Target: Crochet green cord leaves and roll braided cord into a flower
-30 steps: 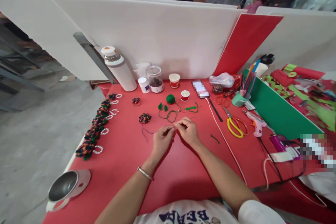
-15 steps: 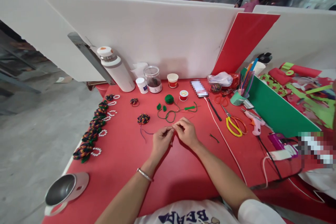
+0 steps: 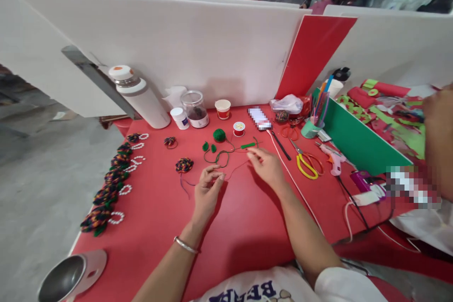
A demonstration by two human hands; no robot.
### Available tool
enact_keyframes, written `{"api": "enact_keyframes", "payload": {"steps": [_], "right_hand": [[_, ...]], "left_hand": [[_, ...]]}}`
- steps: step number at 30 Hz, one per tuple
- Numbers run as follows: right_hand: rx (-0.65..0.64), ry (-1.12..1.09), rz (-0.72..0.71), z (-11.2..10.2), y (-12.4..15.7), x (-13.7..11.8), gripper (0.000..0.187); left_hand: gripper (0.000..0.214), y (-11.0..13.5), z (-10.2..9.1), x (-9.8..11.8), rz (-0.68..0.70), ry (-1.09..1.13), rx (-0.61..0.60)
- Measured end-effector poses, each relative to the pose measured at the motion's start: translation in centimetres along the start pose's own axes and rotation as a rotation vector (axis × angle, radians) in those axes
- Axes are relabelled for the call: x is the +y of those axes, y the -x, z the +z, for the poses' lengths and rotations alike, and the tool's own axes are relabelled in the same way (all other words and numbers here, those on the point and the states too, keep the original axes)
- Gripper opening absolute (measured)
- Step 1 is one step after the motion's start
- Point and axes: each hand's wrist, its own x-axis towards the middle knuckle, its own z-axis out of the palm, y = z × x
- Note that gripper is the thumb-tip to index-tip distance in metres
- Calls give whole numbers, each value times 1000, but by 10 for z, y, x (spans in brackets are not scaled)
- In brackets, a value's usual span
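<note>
A thin reddish thread (image 3: 236, 168) spans the gap between my two hands, just above the red table. My left hand (image 3: 207, 188) pinches its near end between thumb and fingers. At the other end, my right hand (image 3: 264, 166) has its thumb and forefinger closed on the thread. Left of my hands lies a multicoloured yarn rosette (image 3: 184, 165) with dark tails trailing. Beyond them are a green yarn ball (image 3: 219, 135), two small green leaves (image 3: 213, 148) and a narrow green crocheted strip (image 3: 247, 145). A spool of red thread (image 3: 239, 129) stands behind.
Yarn flowers with white bead loops (image 3: 115, 177) line the left edge, above a mug (image 3: 63, 276). A bottle (image 3: 141, 99), jar (image 3: 196, 109) and paper cup (image 3: 222, 109) stand at the back. Right are a phone (image 3: 259, 119), scissors (image 3: 306, 165), glue gun (image 3: 332, 156) and cable (image 3: 293, 177).
My hands have moved apart from where they met; the right went right and farther away, drawing the thread out between them. The camera view has shifted slightly.
</note>
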Motion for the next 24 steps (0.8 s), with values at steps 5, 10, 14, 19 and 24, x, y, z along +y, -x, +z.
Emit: {"api": "enact_keyframes", "payload": {"steps": [5, 10, 14, 19, 24], "right_hand": [[-54, 816, 493, -92, 7, 58, 45], [-142, 876, 560, -112, 24, 92, 41], [-130, 892, 550, -113, 26, 96, 53], [55, 813, 495, -117, 31, 85, 62], [97, 379, 98, -97, 44, 39, 70]], "left_hand": [[23, 7, 8, -3, -221, 259, -162], [28, 10, 14, -4, -304, 272, -148], [36, 9, 12, 1, -319, 260, -105], [39, 7, 11, 2, -327, 252, -85], [38, 8, 11, 2, -343, 264, -97]]}}
